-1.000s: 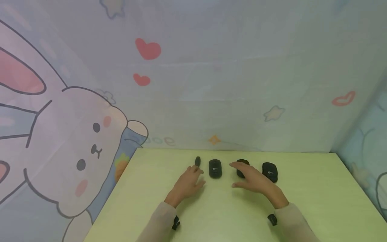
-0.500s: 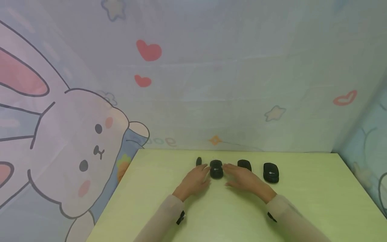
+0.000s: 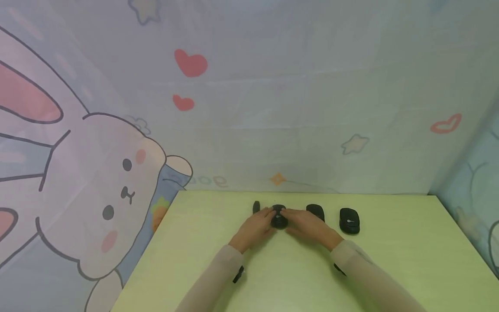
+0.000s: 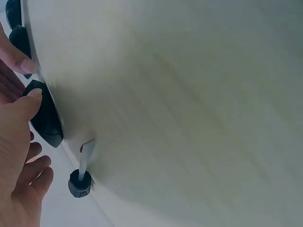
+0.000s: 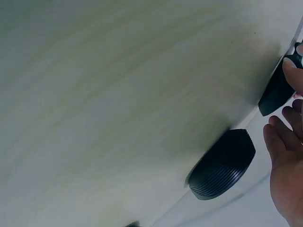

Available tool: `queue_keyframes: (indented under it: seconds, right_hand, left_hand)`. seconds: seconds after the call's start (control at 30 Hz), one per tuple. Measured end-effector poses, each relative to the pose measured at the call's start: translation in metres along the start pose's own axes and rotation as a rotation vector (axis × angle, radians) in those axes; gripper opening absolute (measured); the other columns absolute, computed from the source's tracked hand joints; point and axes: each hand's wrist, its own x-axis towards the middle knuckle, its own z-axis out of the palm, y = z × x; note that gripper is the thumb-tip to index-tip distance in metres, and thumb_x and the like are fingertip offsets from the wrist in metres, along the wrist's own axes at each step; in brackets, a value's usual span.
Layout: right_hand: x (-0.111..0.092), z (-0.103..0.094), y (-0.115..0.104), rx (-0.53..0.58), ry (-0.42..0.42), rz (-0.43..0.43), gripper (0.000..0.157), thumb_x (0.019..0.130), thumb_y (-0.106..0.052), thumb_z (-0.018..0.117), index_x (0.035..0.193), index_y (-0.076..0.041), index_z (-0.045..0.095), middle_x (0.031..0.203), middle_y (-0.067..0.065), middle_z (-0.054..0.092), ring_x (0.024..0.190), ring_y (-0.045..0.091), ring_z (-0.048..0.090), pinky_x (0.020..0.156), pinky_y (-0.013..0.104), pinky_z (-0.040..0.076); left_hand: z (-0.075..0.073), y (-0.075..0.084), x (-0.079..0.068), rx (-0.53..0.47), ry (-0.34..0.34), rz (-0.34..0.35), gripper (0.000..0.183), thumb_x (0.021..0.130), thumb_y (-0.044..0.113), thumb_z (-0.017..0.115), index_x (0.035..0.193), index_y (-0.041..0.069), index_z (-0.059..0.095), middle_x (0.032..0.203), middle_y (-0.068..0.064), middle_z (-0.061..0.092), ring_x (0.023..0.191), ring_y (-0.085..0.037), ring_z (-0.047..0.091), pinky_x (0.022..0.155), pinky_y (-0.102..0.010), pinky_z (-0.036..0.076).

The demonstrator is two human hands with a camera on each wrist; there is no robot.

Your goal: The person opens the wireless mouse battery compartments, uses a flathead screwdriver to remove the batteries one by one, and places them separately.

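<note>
A black computer mouse with a small light mark lies on the table between my two hands. My left hand holds its left side; in the left wrist view the thumb presses the mouse and the other fingers bend loosely beneath. From the other side my right hand grips it, the thumb lying on the mouse in the right wrist view. Just left of it is a slim tool with a black handle and a pale shaft, partly covered by my left hand in the head view.
Behind my right hand sits a second black mouse, partly hidden. A third one is farther right. The pale yellow-green table ends at a cloth wall printed with a rabbit and hearts.
Both hands have moved inward and closed on the middle mouse from either side. My right hand has come left, away from the mice on the right. The mice have stayed put.
</note>
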Motion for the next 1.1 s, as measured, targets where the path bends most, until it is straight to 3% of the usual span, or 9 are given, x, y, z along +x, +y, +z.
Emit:
queue_keyframes:
  seconds: [0.27,0.6,1.1]
  right_hand:
    - [0.006,0.006,0.005,0.031,0.024,0.009,0.054,0.097,-0.023,0.078,0.143,-0.001,0.062,0.143,0.019,0.067,0.126,0.036,0.070,0.106,0.047,0.060]
    - [0.010,0.007,0.004,0.061,0.029,-0.003,0.052,0.095,-0.022,0.080,0.140,-0.001,0.064,0.136,0.017,0.072,0.117,0.033,0.074,0.100,0.047,0.062]
    - [0.013,0.002,0.007,-0.038,0.022,-0.079,0.041,0.095,-0.020,0.079,0.130,-0.003,0.065,0.126,0.013,0.075,0.109,0.031,0.076,0.093,0.042,0.065]
  left_hand:
    - [-0.002,0.005,0.004,-0.067,-0.007,-0.014,0.062,0.104,0.036,0.067,0.152,0.001,0.052,0.157,-0.016,0.055,0.146,-0.029,0.054,0.121,-0.039,0.048]
    - [0.000,0.002,0.005,-0.220,-0.009,-0.047,0.059,0.105,0.033,0.067,0.153,0.003,0.052,0.158,-0.017,0.054,0.140,-0.033,0.060,0.117,-0.043,0.053]
    - [0.005,0.002,0.013,-0.330,-0.011,-0.072,0.057,0.104,0.027,0.068,0.153,0.005,0.050,0.156,-0.017,0.056,0.142,-0.032,0.058,0.119,-0.043,0.051]
